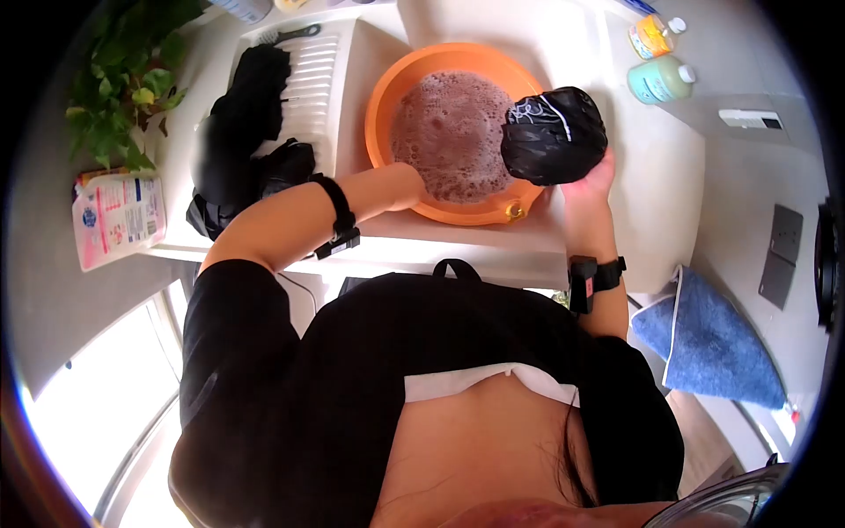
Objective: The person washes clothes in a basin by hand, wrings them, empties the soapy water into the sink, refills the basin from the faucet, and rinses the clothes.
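Black cloth [556, 141] in right hand [595, 182].

A leafy green plant [110, 92] fills the upper left, with a pink-and-white pouch [121, 220] just below its leaves. A dark-handled brush [299, 33] lies near the top edge. At upper right, an orange-labelled bottle [651, 37] sits just beside a pale green bottle [656, 81], both white-capped. Farther right are a small white device [750, 119], dark grey wall plates [779, 257] and, lower, a blue towel [722, 339] with pale edging.
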The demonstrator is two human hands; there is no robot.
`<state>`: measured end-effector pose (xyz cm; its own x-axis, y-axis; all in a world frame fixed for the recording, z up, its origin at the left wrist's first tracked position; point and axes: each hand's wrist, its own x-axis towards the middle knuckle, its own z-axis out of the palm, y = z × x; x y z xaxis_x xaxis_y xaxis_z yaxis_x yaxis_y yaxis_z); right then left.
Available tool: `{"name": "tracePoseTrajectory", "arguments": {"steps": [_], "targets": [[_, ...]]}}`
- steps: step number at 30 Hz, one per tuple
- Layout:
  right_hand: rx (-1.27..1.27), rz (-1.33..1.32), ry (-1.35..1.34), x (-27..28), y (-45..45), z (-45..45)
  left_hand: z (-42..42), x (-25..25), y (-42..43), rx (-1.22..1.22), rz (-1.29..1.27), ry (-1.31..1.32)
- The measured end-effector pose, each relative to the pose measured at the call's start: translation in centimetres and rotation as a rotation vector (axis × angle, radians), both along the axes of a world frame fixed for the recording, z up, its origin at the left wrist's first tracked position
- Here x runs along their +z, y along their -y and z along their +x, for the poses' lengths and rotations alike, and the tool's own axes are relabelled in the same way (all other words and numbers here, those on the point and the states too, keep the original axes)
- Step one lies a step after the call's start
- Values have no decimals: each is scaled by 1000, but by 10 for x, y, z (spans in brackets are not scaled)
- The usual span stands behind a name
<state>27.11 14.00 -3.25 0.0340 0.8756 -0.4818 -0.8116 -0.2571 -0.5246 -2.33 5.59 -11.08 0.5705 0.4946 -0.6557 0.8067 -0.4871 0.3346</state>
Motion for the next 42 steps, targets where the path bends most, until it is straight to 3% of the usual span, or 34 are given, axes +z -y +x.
{"name": "tracePoseTrajectory", "arguments": {"steps": [3,6,10,19,22,28,33,36,40,42], "targets": [[-97,-22,100,26,16,21,7,46,-10,-274,84,76],[-111,108,38,43,35,44,4,86,-18,-266,35,145],[-310,58,160,84,54,46,1,110,-22,-151,23,386],[-340,111,226,82,80,63,-6,126,-57,35,79,700],[-381,68,219,88,84,55,-11,127,-71,-17,164,696],[-399,39,200,94,91,49,-11,135,-98,162,331,721],[-349,130,144,77,96,70,-9,134,-116,450,348,829],[-367,128,153,75,98,74,-14,137,-118,767,145,863],[-373,144,132,78,103,76,-23,121,-121,1199,-287,1358],[-396,124,137,81,103,77,-32,119,-116,1330,-315,1397]]}}
